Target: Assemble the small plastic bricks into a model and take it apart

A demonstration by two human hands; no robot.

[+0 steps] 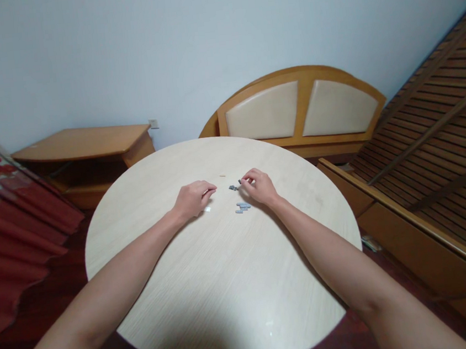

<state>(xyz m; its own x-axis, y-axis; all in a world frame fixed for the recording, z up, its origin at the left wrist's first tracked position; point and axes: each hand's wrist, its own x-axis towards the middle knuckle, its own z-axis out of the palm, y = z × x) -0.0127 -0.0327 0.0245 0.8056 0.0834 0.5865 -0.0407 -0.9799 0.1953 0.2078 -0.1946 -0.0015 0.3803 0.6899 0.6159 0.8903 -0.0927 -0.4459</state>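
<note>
Grey plastic piece [240, 182] sits pinched between the thumb and fingertips of the right hand [260, 187], one end showing to the left of the fingers. The left hand [194, 198] is just beside it, its fingers curled together and pointing toward the right hand; whether it holds anything, I cannot tell. A white scrap [207, 209] shows on the tabletop right at its edge. Between the hands, a second grey piece [233, 188] lies almost touching the right hand's fingers, and a small heap of grey pieces [242, 207] sits just below that hand. A tiny tan speck [222, 175] lies a little farther ahead.

All of this is near the middle of a round table [228, 286] with a pale wood grain. Beyond its far edge are a wooden nightstand [82, 143] to the left and a headboard [301, 109] with cream padded panels. A slatted bed frame [433, 137] fills the right side, and a red curtain [10, 237] hangs at the left above a dark wood floor [74, 252].
</note>
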